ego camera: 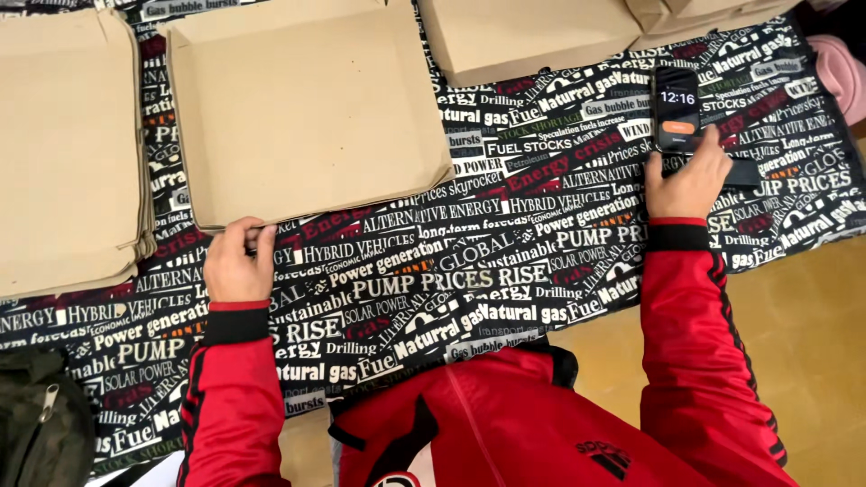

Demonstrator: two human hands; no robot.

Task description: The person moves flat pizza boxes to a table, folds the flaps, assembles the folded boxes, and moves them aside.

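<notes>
left hand point(237, 264): fingers curled shut, pinching the near edge of the middle stack point(307, 108) at its bottom-left corner. Grip sits right at the lip, so it looks placed to peel or lift a top sheet.
right hand point(690, 180): loosely curled beside the phone point(677, 108); thumb up at its lower edge. Cannot tell if it grips the phone or just taps it.
phone: dark, slim slab, screen lit with an orange button, propped upright on a small dark stand point(741, 171). Angled toward the wearer, presumably to be read while both hands work.
middle stack: flat brown kraft paper pieces, matte, square-cut, edges roughly flush; near corner overhangs toward the left hand.
left stack point(68, 144): same brown paper, thicker pile, edges fanned and slightly curled.
far stacks point(532, 32): more of the same along the top edge, well apart from both hands.
cloth point(505, 252): black fabric covered in white and red lettering, lying flat over the table.
sleeves point(695, 325): red track jacket, black cuffs, smooth synthetic.
bag point(41, 419): dark green, zipped, bottom-left.
</notes>
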